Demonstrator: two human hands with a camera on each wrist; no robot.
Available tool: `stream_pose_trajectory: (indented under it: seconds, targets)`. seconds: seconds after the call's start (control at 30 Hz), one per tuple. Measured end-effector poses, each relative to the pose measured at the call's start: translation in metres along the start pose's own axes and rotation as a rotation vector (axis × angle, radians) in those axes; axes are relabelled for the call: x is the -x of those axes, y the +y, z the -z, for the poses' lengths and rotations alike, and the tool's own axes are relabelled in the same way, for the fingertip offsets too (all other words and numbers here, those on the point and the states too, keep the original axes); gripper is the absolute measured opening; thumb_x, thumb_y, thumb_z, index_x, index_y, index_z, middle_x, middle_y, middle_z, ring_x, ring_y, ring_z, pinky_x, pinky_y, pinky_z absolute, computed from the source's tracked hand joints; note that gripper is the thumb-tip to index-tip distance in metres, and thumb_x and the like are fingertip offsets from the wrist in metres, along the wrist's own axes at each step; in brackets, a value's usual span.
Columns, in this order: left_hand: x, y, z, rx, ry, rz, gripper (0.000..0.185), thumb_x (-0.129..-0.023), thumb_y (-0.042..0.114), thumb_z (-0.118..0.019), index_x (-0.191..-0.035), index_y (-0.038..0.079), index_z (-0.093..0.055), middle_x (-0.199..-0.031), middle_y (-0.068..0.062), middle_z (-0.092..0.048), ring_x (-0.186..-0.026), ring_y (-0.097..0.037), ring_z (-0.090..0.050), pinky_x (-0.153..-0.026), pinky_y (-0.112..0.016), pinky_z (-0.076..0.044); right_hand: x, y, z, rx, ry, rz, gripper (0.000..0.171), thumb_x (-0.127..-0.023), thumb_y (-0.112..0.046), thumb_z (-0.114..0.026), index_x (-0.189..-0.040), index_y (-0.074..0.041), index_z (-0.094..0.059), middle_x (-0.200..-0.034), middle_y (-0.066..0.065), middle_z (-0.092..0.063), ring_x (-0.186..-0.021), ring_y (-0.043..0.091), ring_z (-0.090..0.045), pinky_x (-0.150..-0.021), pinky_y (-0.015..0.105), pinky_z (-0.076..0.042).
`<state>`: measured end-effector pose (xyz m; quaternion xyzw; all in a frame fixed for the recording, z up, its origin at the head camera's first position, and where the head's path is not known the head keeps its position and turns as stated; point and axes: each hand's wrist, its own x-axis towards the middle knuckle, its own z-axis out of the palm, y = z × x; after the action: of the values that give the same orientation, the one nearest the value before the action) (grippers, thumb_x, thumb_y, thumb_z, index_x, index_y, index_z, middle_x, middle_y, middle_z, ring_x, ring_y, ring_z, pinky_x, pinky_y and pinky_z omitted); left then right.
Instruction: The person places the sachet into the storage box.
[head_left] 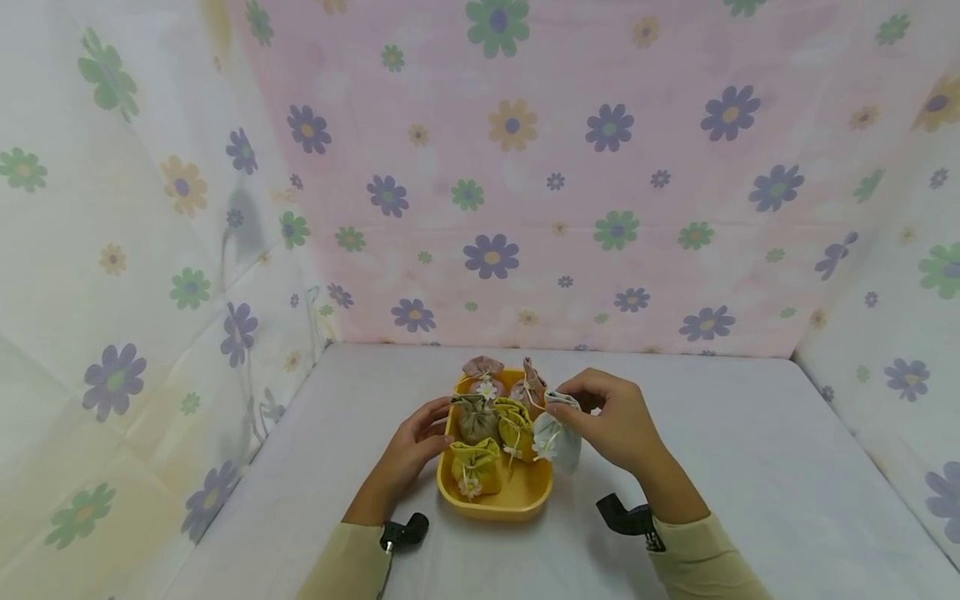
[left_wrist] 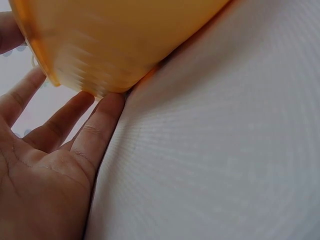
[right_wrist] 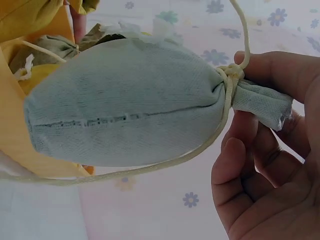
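Right hand (head_left: 617,423) pinches the gathered neck of a pale blue pouch (head_left: 561,440), thumb and fingers clamped at its tied cord; the pouch hangs just below the fingertips, against the right rim of the yellow tray (head_left: 517,497); left hand (head_left: 411,448) rests straight, relaxed fingers (left_wrist: 100,131), slightly apart, on the tray's left wall; beyond those fingertips lie an olive pouch (head_left: 476,419) and yellow pouches (head_left: 476,467).

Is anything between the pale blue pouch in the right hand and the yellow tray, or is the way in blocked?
The right hand pinches the pale blue pouch by its tied neck at the yellow tray's right rim. No gap separates them. Inside, yellow, olive and pink pouches fill the back and middle; only the front right corner shows bare floor.
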<state>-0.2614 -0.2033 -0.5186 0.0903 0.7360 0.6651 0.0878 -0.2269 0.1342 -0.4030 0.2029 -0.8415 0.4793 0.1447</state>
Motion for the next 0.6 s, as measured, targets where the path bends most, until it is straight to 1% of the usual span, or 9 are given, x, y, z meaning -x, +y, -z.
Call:
stream_pose_trajectory:
  seconds: [0.17, 0.3, 0.43, 0.6]
  targets:
    - [-0.002, 0.001, -0.001, 0.004, -0.011, -0.006, 0.058, -0.094, 0.017, -0.070, -0.147, 0.033, -0.052, -0.154, 0.002, -0.052, -0.144, -0.027, -0.050, -0.116, -0.049, -0.046, 0.001, -0.001, -0.003, -0.014, 0.011, -0.014, 0.011, -0.088, -0.031, -0.084, -0.095, -0.028, -0.076, -0.088, -0.010, -0.069, -0.073, 0.016, -0.060, -0.060, 0.026, -0.054]
    - [-0.002, 0.000, -0.001, 0.009, -0.019, -0.012, 0.059, -0.095, 0.015, -0.069, -0.149, 0.030, -0.051, -0.155, -0.001, -0.051, -0.145, -0.029, -0.049, -0.116, -0.048, -0.046, 0.003, -0.005, -0.006, -0.041, -0.004, -0.030, 0.012, -0.088, -0.031, -0.084, -0.096, -0.027, -0.077, -0.090, -0.009, -0.070, -0.075, 0.017, -0.062, -0.062, 0.027, -0.057]
    - [-0.001, 0.000, 0.000, 0.008, -0.008, -0.011, 0.060, -0.094, 0.014, -0.069, -0.149, 0.028, -0.050, -0.155, -0.003, -0.051, -0.144, -0.030, -0.049, -0.116, -0.048, -0.046, 0.004, -0.010, -0.010, -0.059, -0.013, -0.039, 0.012, -0.087, -0.031, -0.084, -0.096, -0.027, -0.077, -0.089, -0.008, -0.070, -0.075, 0.017, -0.063, -0.063, 0.029, -0.058]
    - [-0.001, 0.000, 0.000, 0.008, 0.009, 0.004, 0.060, -0.092, 0.013, -0.070, -0.147, 0.032, -0.053, -0.153, 0.000, -0.053, -0.143, -0.027, -0.051, -0.115, -0.047, -0.047, 0.005, -0.014, -0.015, -0.065, -0.008, -0.044, 0.013, -0.087, -0.031, -0.085, -0.096, -0.026, -0.076, -0.088, -0.008, -0.069, -0.074, 0.017, -0.062, -0.064, 0.030, -0.059]
